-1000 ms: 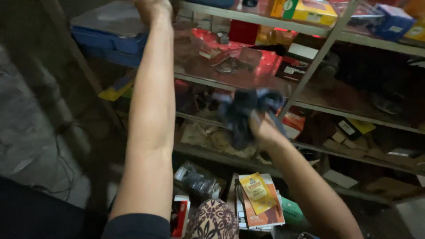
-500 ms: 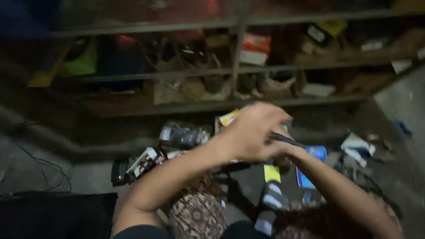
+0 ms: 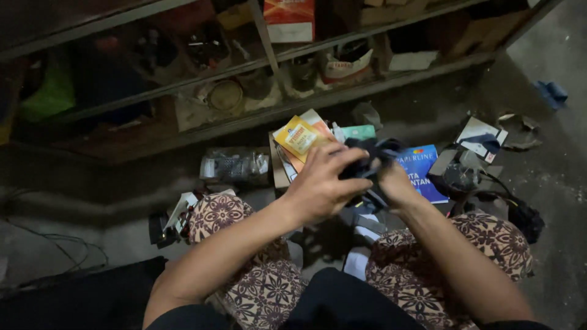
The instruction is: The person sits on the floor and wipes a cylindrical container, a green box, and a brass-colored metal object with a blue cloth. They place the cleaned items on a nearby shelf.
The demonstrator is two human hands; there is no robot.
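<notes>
My left hand (image 3: 321, 183) and my right hand (image 3: 394, 183) are together in front of me, both gripping a dark crumpled cloth (image 3: 370, 160). The cloth bunches between the fingers and hangs a little above the floor. My knees in patterned trousers (image 3: 257, 287) frame the spot below. Just beyond my hands lie a yellow packet (image 3: 298, 138) on an orange booklet and a blue book (image 3: 420, 168).
A low metal shelf rack (image 3: 257, 116) full of boxes, tins and parts runs across the top. On the concrete floor lie a clear plastic bag (image 3: 235, 165), a small box (image 3: 177, 211), papers, a black device with cables (image 3: 458, 177) and a blue rag (image 3: 552, 93).
My view dropped from the upper shelves to the floor. My left hand came down from the top shelf and joined the right hand on the dark cloth.
</notes>
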